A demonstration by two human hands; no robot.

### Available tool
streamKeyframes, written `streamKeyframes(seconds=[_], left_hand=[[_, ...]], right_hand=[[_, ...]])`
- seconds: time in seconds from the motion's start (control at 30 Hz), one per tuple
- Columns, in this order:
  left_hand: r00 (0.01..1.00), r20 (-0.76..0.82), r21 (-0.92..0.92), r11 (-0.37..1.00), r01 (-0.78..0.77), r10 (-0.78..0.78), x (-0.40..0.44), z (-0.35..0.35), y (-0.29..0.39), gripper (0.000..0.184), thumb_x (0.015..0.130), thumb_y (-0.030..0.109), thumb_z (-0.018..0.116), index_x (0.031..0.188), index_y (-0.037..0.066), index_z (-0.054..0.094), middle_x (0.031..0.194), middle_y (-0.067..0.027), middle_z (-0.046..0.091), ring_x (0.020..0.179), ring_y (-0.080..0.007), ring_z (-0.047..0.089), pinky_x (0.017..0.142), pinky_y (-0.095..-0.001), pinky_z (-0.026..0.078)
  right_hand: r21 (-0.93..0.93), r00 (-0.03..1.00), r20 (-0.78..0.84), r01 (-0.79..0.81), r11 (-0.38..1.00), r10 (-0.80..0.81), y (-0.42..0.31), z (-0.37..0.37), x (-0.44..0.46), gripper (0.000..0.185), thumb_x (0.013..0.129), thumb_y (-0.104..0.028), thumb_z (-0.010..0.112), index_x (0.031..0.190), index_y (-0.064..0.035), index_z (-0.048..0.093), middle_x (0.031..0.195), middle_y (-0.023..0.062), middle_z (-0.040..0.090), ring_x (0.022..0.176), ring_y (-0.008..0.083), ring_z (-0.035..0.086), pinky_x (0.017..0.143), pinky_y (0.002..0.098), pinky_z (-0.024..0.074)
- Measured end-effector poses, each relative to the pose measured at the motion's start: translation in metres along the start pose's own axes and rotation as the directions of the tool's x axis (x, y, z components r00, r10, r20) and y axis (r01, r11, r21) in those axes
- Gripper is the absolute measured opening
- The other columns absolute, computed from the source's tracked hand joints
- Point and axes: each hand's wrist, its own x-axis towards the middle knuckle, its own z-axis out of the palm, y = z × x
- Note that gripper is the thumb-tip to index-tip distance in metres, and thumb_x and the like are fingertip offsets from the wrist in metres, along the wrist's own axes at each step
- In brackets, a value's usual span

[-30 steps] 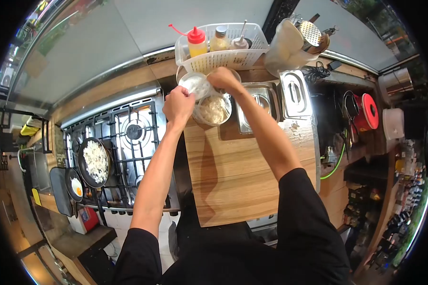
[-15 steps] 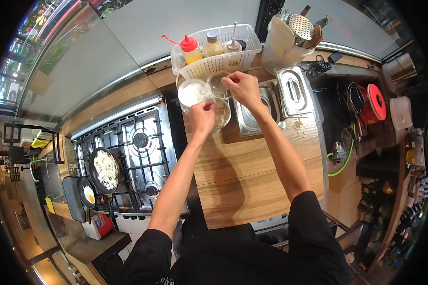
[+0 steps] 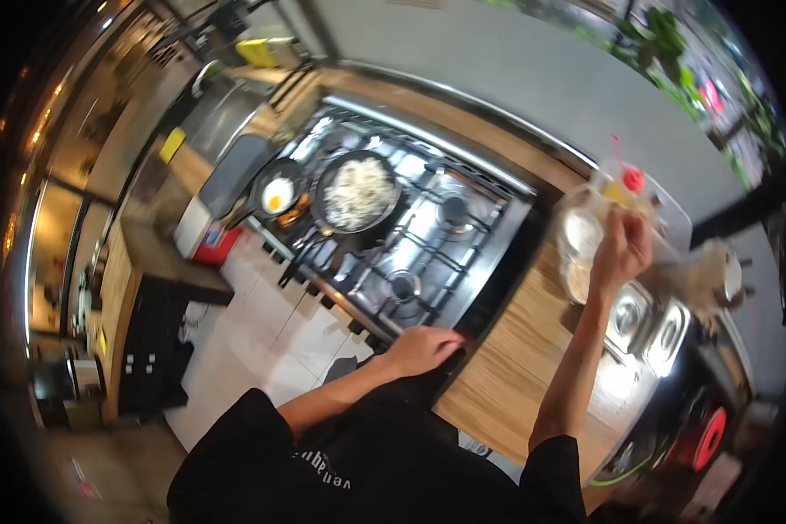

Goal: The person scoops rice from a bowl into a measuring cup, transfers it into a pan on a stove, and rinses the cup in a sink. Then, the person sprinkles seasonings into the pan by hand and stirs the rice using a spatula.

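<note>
At the far left corner of the board (image 3: 506, 367), in the head view, sat the white tub (image 3: 565, 234), the round one just left of the right hand (image 3: 622, 255). Right hand: raised, fingertips drawn together in a near-closed pinch; blur hid whether anything was held. Left hand (image 3: 419, 352): low by the near right corner of the stove (image 3: 323, 293), loosely half open, fingers slightly curled, nothing visible in its hold; contact with the stove edge, cannot tell.

Risks, as judged: a loose pinch could shed whatever it might hold onto the board or among the tubs. The right wrist ran close beside the tub, so a sideways swing could knock it or the red-capped bottle (image 3: 632, 180). The big pan's handle (image 3: 337, 254) jutted to the near side; a careless sweep of the left arm might catch it and tip the food (image 3: 356, 192).

Tub's lie: mouth faced up, round, so no long axis to note. Right hand's long axis ran near to far, fingertips to the far side; left fingers pointed right, toward the board.
</note>
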Motion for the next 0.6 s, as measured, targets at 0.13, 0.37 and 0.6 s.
streamKeyframes(seconds=[0.13, 0.37, 0.6], left_hand=[[0.914, -0.148, 0.058, 0.919, 0.39, -0.379, -0.103, -0.102, -0.035, 0.017, 0.086, 0.023, 0.061, 0.094, 0.01, 0.069, 0.085, -0.0092, 0.069, 0.075, -0.0267, 0.066, 0.064, -0.0354, 0.052], [0.519, -0.673, -0.228, 0.815, 0.533, -0.527, -0.247, -0.212, -0.154, 0.026, 0.081, 0.017, 0.069, 0.105, 0.006, 0.066, 0.061, -0.0028, 0.058, 0.049, -0.0092, 0.048, 0.05, -0.025, 0.041], [0.755, -0.483, 0.033, 0.853, 0.521, -0.443, -0.344, -0.365, -0.26, 0.024, 0.081, 0.023, 0.068, 0.101, 0.01, 0.066, 0.076, -0.006, 0.066, 0.06, -0.0228, 0.061, 0.058, -0.0336, 0.048]], right_hand=[[0.056, 0.885, 0.381, -0.311, 0.949, 0.268, 0.005, 0.092, -0.078, 0.081, 0.082, -0.003, 0.064, 0.148, -0.0031, 0.017, 0.15, 0.0173, 0.026, 0.133, 0.032, 0.036, 0.097, 0.0314, 0.0412], [-0.1, 0.742, 0.165, -0.642, 0.76, 0.649, -0.063, 0.183, -0.293, 0.031, 0.094, -0.028, 0.058, 0.078, -0.0015, 0.062, 0.061, -0.0003, 0.053, 0.055, 0.0082, 0.05, 0.049, 0.0249, 0.04], [0.035, 0.731, -0.017, -0.681, 0.731, 0.682, -0.171, 0.291, -0.412, 0.028, 0.096, -0.027, 0.055, 0.078, -0.0059, 0.053, 0.062, -0.0014, 0.046, 0.052, 0.007, 0.043, 0.049, 0.0209, 0.0368]])
